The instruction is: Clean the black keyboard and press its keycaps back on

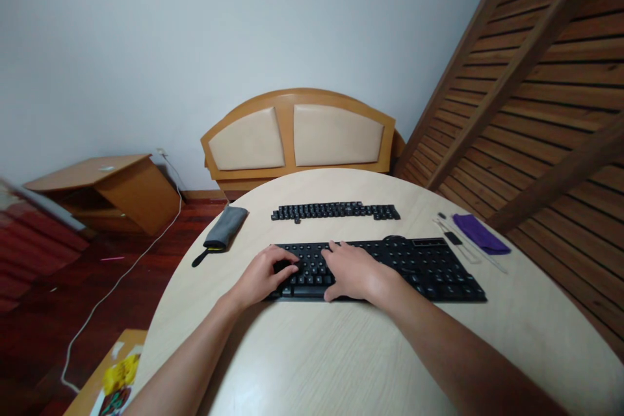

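A black keyboard (429,266) lies on the round pale wooden table, some of its right part without keycaps. My left hand (266,273) rests over its left end, fingers bent, with a gap between thumb and index finger. Nothing shows in that gap except keys. My right hand (353,270) lies palm down across the keyboard's middle, fingers spread and touching the keys, thumb near the front edge. Behind the keyboard, loose black keycaps (331,210) are laid out in rows, and a single keycap (297,221) sits just in front of them.
A grey pouch (229,227) with a black loop lies at the table's left. On the right are a purple cloth (480,234), thin white sticks (482,257) and a small dark piece (453,238). A headboard (297,133) stands behind the table (292,364).
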Available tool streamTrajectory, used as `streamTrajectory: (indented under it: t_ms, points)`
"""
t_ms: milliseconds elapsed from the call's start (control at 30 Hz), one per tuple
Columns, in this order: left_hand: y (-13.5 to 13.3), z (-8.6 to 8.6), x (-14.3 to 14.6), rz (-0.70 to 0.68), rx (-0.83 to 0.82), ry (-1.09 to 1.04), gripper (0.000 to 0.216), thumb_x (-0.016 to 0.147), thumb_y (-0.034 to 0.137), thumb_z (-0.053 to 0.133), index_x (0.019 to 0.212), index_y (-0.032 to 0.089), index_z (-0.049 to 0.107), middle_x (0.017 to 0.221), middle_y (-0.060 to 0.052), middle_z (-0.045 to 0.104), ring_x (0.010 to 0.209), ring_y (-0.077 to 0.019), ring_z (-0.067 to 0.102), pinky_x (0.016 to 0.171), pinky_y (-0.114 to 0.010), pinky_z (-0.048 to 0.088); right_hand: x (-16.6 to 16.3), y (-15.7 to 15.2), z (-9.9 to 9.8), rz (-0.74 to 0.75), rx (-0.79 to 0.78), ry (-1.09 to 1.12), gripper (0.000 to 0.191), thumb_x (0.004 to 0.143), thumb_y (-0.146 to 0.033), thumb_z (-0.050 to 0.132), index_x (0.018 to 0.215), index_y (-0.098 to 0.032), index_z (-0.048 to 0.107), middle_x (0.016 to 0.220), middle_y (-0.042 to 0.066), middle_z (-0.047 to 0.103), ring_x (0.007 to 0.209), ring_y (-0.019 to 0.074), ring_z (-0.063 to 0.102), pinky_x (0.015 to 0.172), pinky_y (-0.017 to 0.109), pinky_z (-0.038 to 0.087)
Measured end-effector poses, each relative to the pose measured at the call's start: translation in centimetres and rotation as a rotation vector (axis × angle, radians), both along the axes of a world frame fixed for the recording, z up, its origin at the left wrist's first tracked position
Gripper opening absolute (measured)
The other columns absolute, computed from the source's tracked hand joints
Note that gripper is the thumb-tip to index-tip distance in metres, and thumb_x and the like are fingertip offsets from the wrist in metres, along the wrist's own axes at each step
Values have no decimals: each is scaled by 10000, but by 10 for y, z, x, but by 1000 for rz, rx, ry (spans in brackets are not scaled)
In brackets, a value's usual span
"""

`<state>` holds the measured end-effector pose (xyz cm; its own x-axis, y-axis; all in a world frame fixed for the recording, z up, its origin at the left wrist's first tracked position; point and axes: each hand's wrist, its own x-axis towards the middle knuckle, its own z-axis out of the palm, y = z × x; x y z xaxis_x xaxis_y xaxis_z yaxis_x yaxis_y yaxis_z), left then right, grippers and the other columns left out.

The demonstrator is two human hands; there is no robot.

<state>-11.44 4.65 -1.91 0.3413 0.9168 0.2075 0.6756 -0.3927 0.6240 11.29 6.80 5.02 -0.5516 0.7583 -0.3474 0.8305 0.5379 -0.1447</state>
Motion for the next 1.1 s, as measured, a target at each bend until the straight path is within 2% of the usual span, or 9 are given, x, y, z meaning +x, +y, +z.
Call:
streamTrajectory:
  t_ms: [367, 633, 967, 1100]
  points:
    - [-2, 7, 0, -127, 70, 79, 184, 968, 347, 601, 1015, 233, 739, 1019, -57, 744, 983, -224, 646, 941, -393, 479, 0, 1, -1, -1, 0, 1, 881, 683, -429, 844, 1405, -42, 521, 1514, 286, 408, 1353, 441, 438, 1048, 487, 446]
    - [-4, 11, 1, -138, 83, 161, 214, 983, 347, 564, 1021, 231, 739, 1038, -70, 726, 975, -227, 643, 908, -382, 499, -1, 1, -1, 0, 8, 1, 862, 681, -431, 846, 1394, -60, 535, 1499, 280, 432, 1335, 438, 461, 1025, 490, 460]
    - [-6, 13, 2, -159, 103, 226, 229, 994, 297, 519, 1027, 235, 737, 1051, -74, 713, 972, -219, 642, 897, -353, 511, 1, 1, -2, 17, 0, -19, 909, 700, -453, 837, 1427, -31, 492, 1535, 289, 371, 1393, 424, 395, 1083, 460, 418]
    - [-7, 12, 3, -154, 142, 273, 229, 998, 283, 512, 1027, 234, 735, 1037, -76, 709, 953, -223, 643, 878, -352, 511, 3, 3, -4, 28, -2, 12, 854, 699, -451, 831, 1399, -62, 536, 1508, 271, 426, 1379, 409, 423, 1073, 457, 424]
